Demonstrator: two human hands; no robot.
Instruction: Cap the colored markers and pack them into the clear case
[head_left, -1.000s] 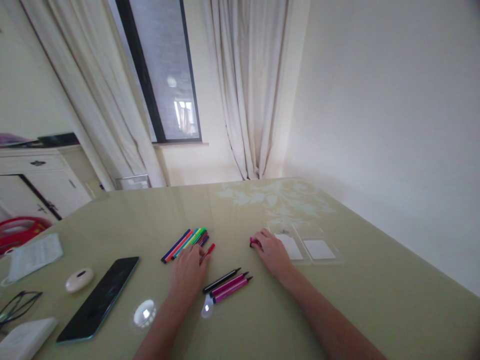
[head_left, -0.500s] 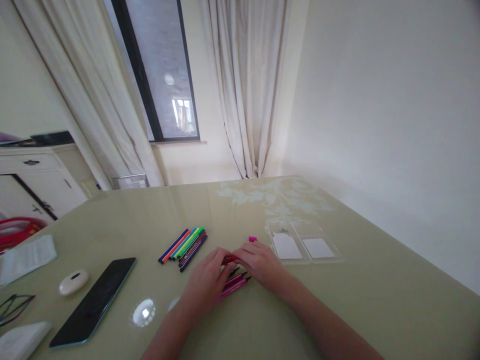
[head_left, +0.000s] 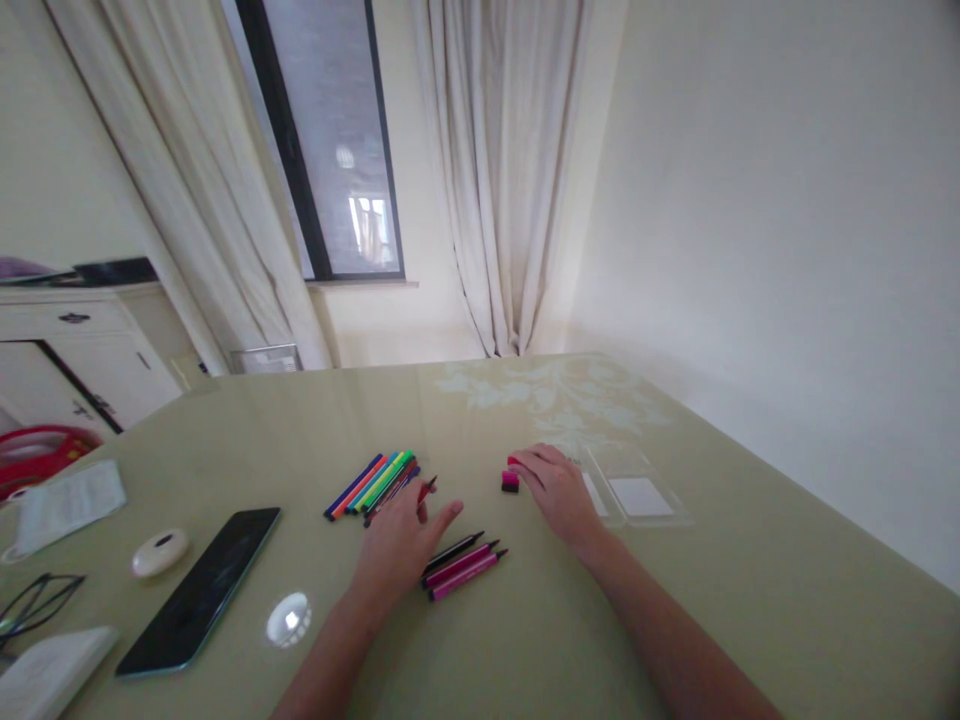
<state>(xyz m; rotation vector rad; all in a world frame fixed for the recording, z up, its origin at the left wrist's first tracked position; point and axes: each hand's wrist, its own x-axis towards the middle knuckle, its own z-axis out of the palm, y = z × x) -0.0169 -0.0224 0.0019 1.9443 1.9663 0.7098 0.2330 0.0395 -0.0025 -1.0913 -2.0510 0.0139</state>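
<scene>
My left hand (head_left: 401, 530) holds an uncapped red marker (head_left: 428, 488), its dark tip showing past the fingers and its barrel mostly hidden. Just beyond that hand lies a row of several capped markers (head_left: 371, 483) in blue, orange, green and other colours. Over on the right, my right hand (head_left: 551, 488) pinches a small red cap (head_left: 513, 461) beside a pink cap (head_left: 510, 478) and a black cap (head_left: 510, 489). Between my forearms rest an uncapped black marker (head_left: 454, 550) and two uncapped magenta-pink markers (head_left: 469, 576), tips pointing right.
An open clear plastic case (head_left: 679, 513) with white cards lies right of my right hand. To the left are a phone (head_left: 202, 590), a white oval object (head_left: 160, 552), glasses (head_left: 45, 605), a white box (head_left: 56, 675) and a face mask (head_left: 71, 505).
My hands have moved apart. The red marker has come uncapped: the left hand carries it left toward the capped markers, while the right hand has taken its cap to the other caps.
</scene>
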